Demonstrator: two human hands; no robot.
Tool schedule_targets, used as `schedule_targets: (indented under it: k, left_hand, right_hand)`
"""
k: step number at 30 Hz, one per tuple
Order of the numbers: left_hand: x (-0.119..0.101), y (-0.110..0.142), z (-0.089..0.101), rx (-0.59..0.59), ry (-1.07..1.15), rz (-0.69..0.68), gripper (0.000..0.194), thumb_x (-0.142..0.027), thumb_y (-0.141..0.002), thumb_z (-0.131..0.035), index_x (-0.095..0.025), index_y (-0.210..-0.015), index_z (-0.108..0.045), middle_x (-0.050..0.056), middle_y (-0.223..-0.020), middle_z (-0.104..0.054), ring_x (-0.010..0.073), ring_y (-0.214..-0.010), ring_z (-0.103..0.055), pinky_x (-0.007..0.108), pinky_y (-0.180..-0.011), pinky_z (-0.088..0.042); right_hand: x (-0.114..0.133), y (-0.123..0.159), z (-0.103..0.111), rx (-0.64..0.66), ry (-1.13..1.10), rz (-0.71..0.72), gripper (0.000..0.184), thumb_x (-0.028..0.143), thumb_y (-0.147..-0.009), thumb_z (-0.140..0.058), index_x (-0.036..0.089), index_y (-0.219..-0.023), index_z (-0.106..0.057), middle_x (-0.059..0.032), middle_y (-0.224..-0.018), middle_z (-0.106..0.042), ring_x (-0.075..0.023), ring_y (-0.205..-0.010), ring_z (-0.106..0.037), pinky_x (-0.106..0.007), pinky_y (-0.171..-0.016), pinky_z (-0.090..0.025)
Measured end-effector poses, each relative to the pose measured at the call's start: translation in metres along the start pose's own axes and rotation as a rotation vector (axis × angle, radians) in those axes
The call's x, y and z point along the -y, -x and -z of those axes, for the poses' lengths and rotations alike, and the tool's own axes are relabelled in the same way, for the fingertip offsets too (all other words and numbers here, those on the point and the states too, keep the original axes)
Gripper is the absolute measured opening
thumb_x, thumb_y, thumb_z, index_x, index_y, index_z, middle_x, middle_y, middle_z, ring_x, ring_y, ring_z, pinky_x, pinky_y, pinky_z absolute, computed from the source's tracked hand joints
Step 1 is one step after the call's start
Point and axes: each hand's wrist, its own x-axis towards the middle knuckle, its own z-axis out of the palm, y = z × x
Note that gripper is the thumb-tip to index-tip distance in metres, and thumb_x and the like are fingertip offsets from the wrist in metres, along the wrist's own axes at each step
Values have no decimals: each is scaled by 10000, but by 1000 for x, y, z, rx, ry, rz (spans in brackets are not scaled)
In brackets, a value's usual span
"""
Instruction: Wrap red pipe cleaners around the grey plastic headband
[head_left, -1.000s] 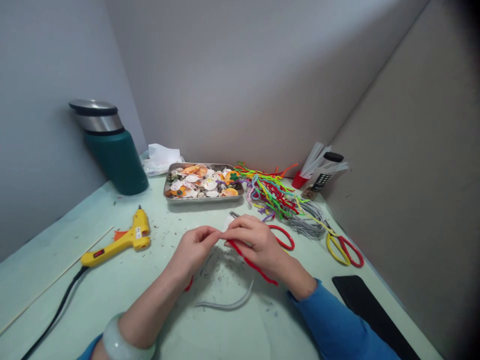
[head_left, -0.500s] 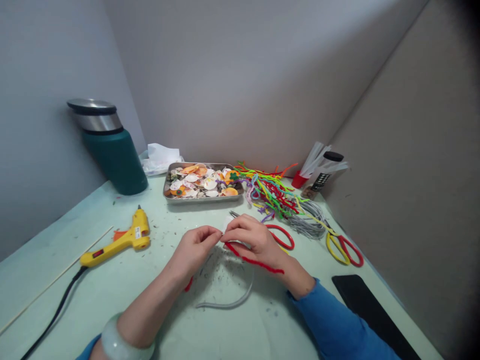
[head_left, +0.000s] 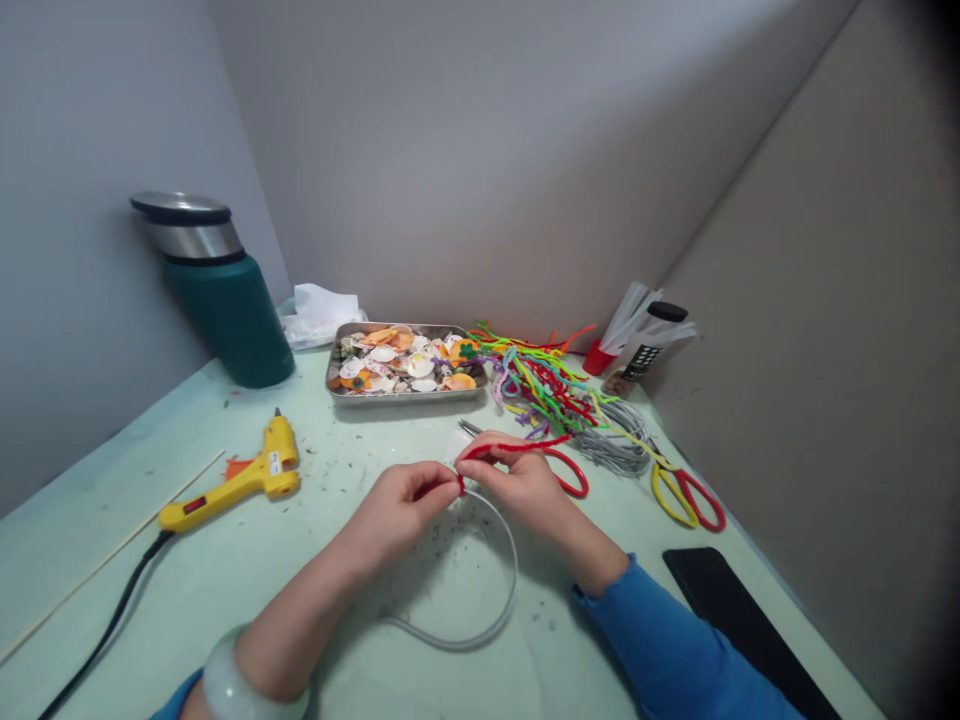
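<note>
Where the yellow glue gun (head_left: 217, 502) lies on the bench (head_left: 187, 610), it is well clear of the work. Further right, the left hand (head_left: 390, 510) has its fingers closed in a pinch on the end of the grey cord (head_left: 515, 570), where a short bit of red shows; the cord loops down below both hands. That grip seems well placed: holding right beside the join should keep the cord from twisting. The right hand (head_left: 521, 485) pinches the red fuzzy wire (head_left: 536, 445) between thumb and fingers, close by, its free end trailing over the hand towards the red-handled scissors (head_left: 580, 474). A light, even pull suits such soft wire; slack turns could slip along the smooth cord, and that loose tail could catch on the handles.
</note>
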Motion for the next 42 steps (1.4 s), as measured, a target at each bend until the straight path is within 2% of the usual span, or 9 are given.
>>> schedule_targets:
  k: [6, 13, 15, 19, 24, 28, 31, 37, 42]
  left_hand:
    - [-3, 4, -3, -5, -71, -70, 197, -344, -809, -531, -156, -784, -586, -14, -670, -524, 120, -606, -424, 228, -552, -321]
    - [1, 5, -6, -135, -73, -170, 203, -321, -823, -550, -205, -981, -497, -90, -576, -397, 95, -524, -361, 203, -496, -297]
    - [0, 5, -6, -120, -56, -198, 197, -318, -820, -559, -209, -979, -515, -74, -614, -460, 101, -557, -423, 204, -527, -342]
    - [-6, 6, -7, -99, -12, -212, 156, -290, -798, -583, -198, -925, -588, 7, -825, -648, 144, -729, -583, 231, -662, -435]
    - [-7, 5, -5, -119, -17, -210, 153, -321, -816, -562, -195, -872, -629, 17, -802, -688, 157, -746, -605, 240, -699, -442]
    - [-3, 2, -1, -235, -21, -152, 173, -353, -794, -572, -187, -821, -614, 6, -749, -661, 154, -708, -575, 236, -662, -424]
    - [-1, 0, 1, -317, -41, -114, 203, -376, -775, -585, -181, -818, -617, -6, -714, -623, 138, -653, -526, 222, -597, -389]
    - [-5, 0, 0, -275, -9, 21, 288, -441, -787, -547, -170, -810, -642, -48, -509, -473, 96, -446, -339, 214, -428, -249]
    - [-4, -1, 2, -244, -20, 26, 302, -457, -776, -553, -171, -741, -643, -53, -477, -430, 90, -428, -290, 214, -410, -200]
  right_hand:
    - [-8, -1, -2, 54, -277, -239, 159, 300, -733, -656, 146, -694, -646, -13, -688, -618, -138, -668, -546, -276, -661, -428]
    - [-9, 0, -2, 29, -321, -293, 246, 372, -716, -695, 137, -689, -628, 10, -621, -580, -103, -578, -481, -243, -569, -366]
    - [-8, 0, -3, 39, -379, -327, 284, 394, -689, -720, 135, -655, -610, 17, -591, -561, -93, -550, -466, -232, -543, -351]
    - [-6, 1, -4, 72, -467, -394, 323, 427, -676, -735, 136, -659, -595, 19, -567, -559, -87, -511, -477, -220, -512, -355]
    - [-8, 1, -6, 147, -491, -465, 380, 473, -681, -728, 129, -612, -582, 20, -513, -541, -75, -454, -466, -204, -462, -358]
    - [-12, 1, -7, 254, -541, -504, 532, 616, -788, -538, 105, -672, -632, -26, -581, -596, -78, -431, -505, -202, -433, -377]
    - [-12, 1, -6, 299, -536, -484, 561, 619, -827, -474, 102, -675, -632, -21, -528, -586, -64, -385, -482, -184, -407, -339]
    - [-4, 2, -7, 215, -454, -509, 412, 492, -790, -579, 137, -582, -575, 41, -412, -489, -41, -328, -366, -170, -353, -252]
    - [-3, 3, -11, 179, -418, -509, 385, 457, -775, -575, 143, -552, -570, 45, -392, -475, -43, -321, -347, -177, -347, -240]
